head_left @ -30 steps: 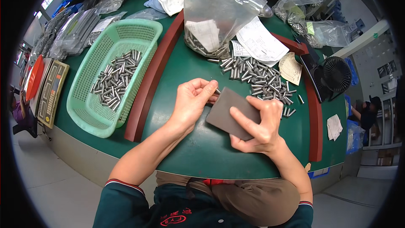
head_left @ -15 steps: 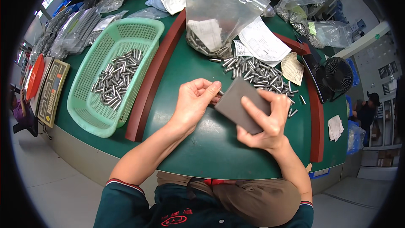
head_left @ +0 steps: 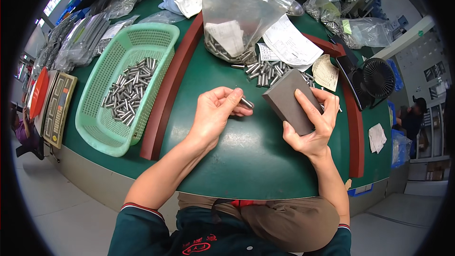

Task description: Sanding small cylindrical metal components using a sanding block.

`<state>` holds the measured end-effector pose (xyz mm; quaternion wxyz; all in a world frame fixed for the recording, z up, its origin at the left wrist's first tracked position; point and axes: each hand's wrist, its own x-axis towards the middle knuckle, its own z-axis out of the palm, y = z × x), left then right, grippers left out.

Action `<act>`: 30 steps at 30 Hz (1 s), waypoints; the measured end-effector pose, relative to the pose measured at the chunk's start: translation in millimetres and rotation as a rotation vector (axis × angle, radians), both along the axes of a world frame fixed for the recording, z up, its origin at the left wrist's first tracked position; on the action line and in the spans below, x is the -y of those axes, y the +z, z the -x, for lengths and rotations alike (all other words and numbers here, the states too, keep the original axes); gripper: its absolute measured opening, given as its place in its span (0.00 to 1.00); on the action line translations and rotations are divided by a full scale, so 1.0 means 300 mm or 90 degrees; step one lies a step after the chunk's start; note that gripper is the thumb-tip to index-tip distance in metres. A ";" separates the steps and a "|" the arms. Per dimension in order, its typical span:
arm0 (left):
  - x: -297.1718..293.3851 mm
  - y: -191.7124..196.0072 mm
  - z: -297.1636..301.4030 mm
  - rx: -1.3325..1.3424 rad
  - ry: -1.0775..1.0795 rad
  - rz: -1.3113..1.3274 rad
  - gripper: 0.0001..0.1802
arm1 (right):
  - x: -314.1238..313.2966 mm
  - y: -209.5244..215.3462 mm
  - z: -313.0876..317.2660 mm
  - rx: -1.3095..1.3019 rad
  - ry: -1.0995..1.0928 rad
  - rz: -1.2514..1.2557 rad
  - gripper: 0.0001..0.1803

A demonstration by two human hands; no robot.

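The left hand [head_left: 215, 116] pinches one metal pin [head_left: 246, 103] between thumb and fingers, above the green table [head_left: 227, 166], and one end of the pin is free; the right hand [head_left: 313, 135] grips the dark block [head_left: 291, 104], with one finger lying along its face; pin and block are near, but apart; in my judgement, the pinch should be firm, with enough of the free end showing; the block should be held steady, its nearer edge clear of the skin; the loose pins [head_left: 272, 72] behind are better not disturbed.
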<state>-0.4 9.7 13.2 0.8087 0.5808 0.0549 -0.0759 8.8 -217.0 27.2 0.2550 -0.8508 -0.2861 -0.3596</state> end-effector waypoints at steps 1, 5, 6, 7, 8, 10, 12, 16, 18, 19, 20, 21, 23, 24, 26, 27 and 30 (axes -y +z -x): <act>0.000 0.001 0.000 0.003 0.007 0.007 0.14 | 0.000 -0.001 -0.004 0.004 0.000 0.003 0.36; -0.003 -0.021 0.001 0.002 0.018 0.001 0.13 | -0.059 0.000 0.056 -0.023 0.172 0.080 0.35; -0.005 -0.030 0.000 0.010 0.013 0.009 0.13 | -0.075 -0.005 0.062 -0.005 0.185 0.107 0.35; -0.004 -0.033 0.003 0.016 0.007 0.017 0.12 | -0.063 -0.001 0.047 -0.013 0.160 0.095 0.35; -0.004 -0.033 0.006 0.015 0.006 0.017 0.12 | -0.052 0.009 0.027 -0.036 0.103 0.051 0.35; -0.003 -0.036 0.004 0.025 0.009 0.026 0.12 | -0.044 0.001 0.037 -0.025 0.125 0.048 0.36; -0.012 -0.032 -0.004 0.002 -0.007 0.000 0.11 | -0.076 -0.014 0.066 -0.026 0.219 0.103 0.35; -0.011 -0.025 -0.008 0.076 -0.071 0.012 0.13 | 0.025 -0.014 -0.038 -0.013 -0.034 -0.005 0.35; -0.015 -0.021 -0.005 0.067 -0.067 0.006 0.13 | 0.043 -0.021 -0.041 -0.076 -0.037 -0.179 0.34; -0.014 -0.018 -0.003 0.061 -0.063 0.003 0.13 | 0.038 -0.016 -0.034 -0.081 -0.048 -0.202 0.34; -0.012 -0.019 -0.004 0.062 -0.066 0.001 0.13 | 0.040 -0.013 -0.033 -0.079 -0.050 -0.205 0.34; -0.010 -0.022 -0.005 0.063 -0.071 0.005 0.13 | 0.041 -0.010 -0.033 -0.058 -0.054 -0.164 0.34; -0.007 -0.020 -0.004 0.064 -0.081 0.008 0.13 | 0.046 -0.006 -0.030 -0.036 -0.062 -0.124 0.34; -0.006 -0.018 -0.003 0.064 -0.078 0.013 0.13 | 0.048 -0.008 -0.029 -0.040 -0.070 -0.125 0.34; -0.006 -0.021 -0.002 0.064 -0.068 0.014 0.12 | 0.052 -0.017 -0.037 -0.043 -0.073 -0.129 0.34; -0.006 -0.025 -0.003 0.064 -0.068 0.017 0.13 | 0.054 -0.021 -0.040 -0.048 -0.073 -0.129 0.34; -0.013 -0.025 -0.005 0.060 -0.074 0.017 0.13 | 0.052 -0.019 -0.040 -0.053 -0.078 -0.120 0.34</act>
